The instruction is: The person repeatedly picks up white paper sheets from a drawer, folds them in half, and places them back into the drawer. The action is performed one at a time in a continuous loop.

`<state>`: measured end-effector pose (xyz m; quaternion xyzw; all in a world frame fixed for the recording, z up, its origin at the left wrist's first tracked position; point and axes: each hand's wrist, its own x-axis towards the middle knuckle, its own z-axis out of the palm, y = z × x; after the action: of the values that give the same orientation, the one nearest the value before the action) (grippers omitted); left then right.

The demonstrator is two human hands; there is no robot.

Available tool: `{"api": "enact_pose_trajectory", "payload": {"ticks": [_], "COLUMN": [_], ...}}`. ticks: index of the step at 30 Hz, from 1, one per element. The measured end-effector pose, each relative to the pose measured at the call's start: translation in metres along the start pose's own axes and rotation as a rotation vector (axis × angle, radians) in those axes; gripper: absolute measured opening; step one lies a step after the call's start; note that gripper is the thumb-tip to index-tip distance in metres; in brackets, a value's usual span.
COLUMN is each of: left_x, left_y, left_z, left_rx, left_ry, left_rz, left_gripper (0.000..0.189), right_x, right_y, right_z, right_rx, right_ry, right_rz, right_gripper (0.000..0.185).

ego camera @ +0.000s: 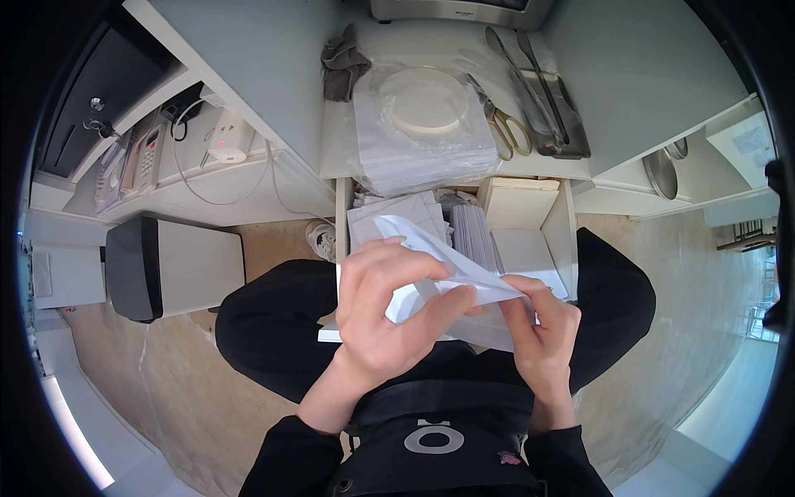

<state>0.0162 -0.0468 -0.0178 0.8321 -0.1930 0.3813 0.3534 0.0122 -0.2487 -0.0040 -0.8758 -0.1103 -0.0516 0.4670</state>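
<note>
Both hands hold a folded white paper piece (456, 264) above an open drawer. My left hand (397, 304) pinches its near edge between thumb and fingers. My right hand (540, 323) grips the paper's right-hand corner. Below, the drawer (566, 248) holds loose folded papers (397, 217), a tightly packed row of papers (475, 233), a cream-coloured stack (518, 202) and a white stack (528, 255). On the shelf beyond lies a clear plastic bag of white paper sheets (428, 155), with round white discs (425, 99) on top in clear wrapping. The hands hide part of the drawer.
Gold-handled scissors (510, 133), metal tongs (528, 81) on a metal tray (568, 146) and a grey cloth (343, 65) lie on the shelf before an appliance (459, 12). A bin (186, 267) stands at left, near cables (217, 202). Metal lids (661, 174) are at right.
</note>
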Motion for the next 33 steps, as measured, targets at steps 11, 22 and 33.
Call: {"api": "enact_pose_trajectory", "payload": {"ticks": [11, 22, 33], "left_x": [0.005, 0.005, 0.006], "left_y": [-0.014, -0.029, -0.018], "left_z": [-0.006, -0.032, -0.032], "left_rx": [-0.468, -0.342, -0.107], "left_ry": [0.081, -0.226, -0.331], "left_rz": [-0.314, -0.285, -0.378], "left_gripper": [0.045, 0.02, 0.006], "right_x": [0.005, 0.018, 0.018], "right_y": [0.007, 0.029, 0.033], "right_z": [-0.017, -0.032, -0.026], "right_rx": [-0.11, -0.211, -0.18], "right_ry": [-0.054, 0.045, 0.103], "right_rz": [-0.2, -0.367, -0.408], "right_gripper": [0.016, 0.029, 0.03]}}
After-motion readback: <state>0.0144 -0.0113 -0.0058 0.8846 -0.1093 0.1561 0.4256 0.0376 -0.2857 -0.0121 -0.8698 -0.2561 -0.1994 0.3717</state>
